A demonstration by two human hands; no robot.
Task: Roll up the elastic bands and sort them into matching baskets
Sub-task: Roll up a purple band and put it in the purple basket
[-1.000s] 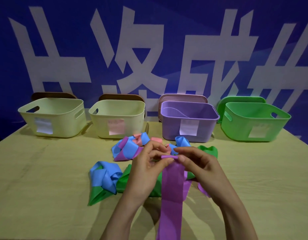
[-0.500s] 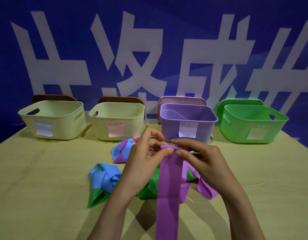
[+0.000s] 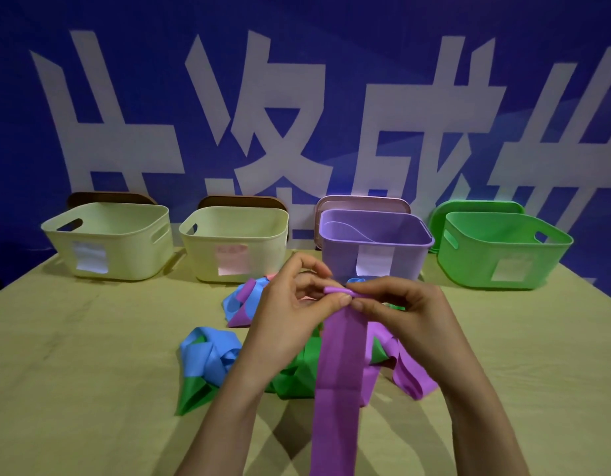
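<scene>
So in the last second both hands have come up off the heap a bit and drifted toward the baskets. The roll at the top of the purple band point(image 3: 341, 355) looks a touch fatter too, more of a little tube now than a folded edge. The loose tail below the right hand has also been dragged further out of the heap. My read is that rolling has only just got going: most of the strip is still flat, so plenty of turns are left before it gets dropped anywhere.

The left hand point(image 3: 290, 314) and right hand point(image 3: 403, 314) both pinch that rolled end, thumbs on the near side and fingertips over the top, and the 2 hands meet in the middle. The rest of the strip hangs down from the hands toward the person and runs out the bottom of the view.

The purple basket point(image 3: 338, 259) sits just beyond the hands, slightly to the right hand's side. The green basket point(image 3: 503, 262) is well out past the right hand, and 2 cream baskets point(image 3: 233, 235) are out past the left hand. A blue band point(image 3: 207, 352) and a green band point(image 3: 293, 376) lie on the desk point(image 3: 91, 372) below and left of the left hand.
</scene>
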